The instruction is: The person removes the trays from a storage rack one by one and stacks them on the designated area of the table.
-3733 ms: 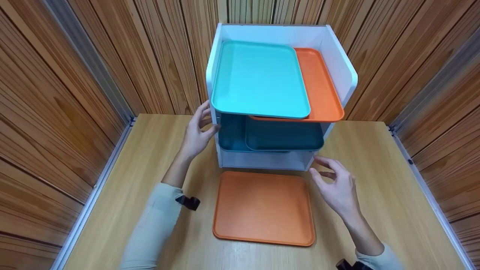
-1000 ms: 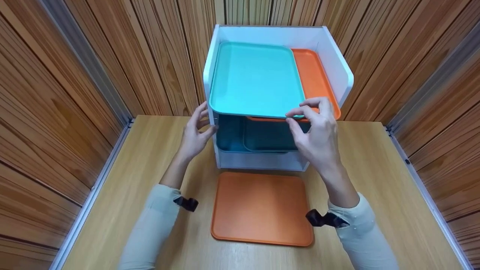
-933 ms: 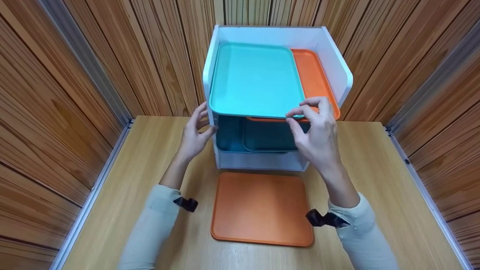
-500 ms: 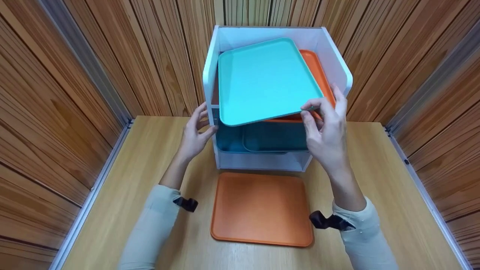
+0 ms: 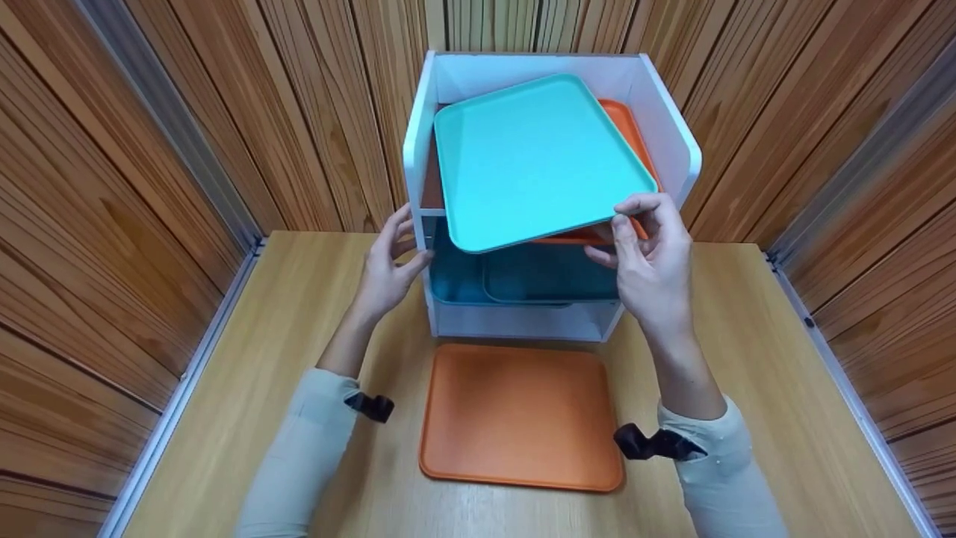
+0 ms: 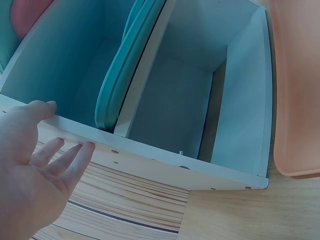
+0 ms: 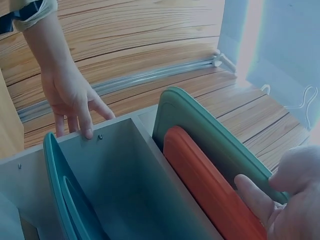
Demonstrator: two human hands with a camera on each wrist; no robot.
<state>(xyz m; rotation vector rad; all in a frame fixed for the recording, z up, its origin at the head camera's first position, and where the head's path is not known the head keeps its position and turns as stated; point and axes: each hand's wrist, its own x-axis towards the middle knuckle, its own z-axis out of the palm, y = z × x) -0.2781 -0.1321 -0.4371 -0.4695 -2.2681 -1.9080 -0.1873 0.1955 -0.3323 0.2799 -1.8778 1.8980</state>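
In the head view, a white shelf unit (image 5: 416,142) stands at the back of the table. My right hand (image 5: 661,258) pinches the front right corner of a turquoise tray (image 5: 538,164), thumb on the front edge. This tray lies turned at an angle, over an orange tray (image 5: 629,127) on the top level. My left hand (image 5: 387,261) holds the unit's left side panel; in the left wrist view the thumb of the left hand (image 6: 37,160) lies on the front edge, fingers along the outer face. Two dark teal trays (image 5: 553,276) overlap on the middle level.
Another orange tray (image 5: 523,418) lies flat on the wooden table (image 5: 284,299), just in front of the unit. The unit's bottom level (image 5: 523,320) shows below the teal trays. Wood-patterned walls (image 5: 314,112) with metal edge strips enclose the table.
My right hand came up from beside the unit to the turquoise tray's corner. The tray has turned and shifted right, its front left corner now off the side panel. The left hand stays put.
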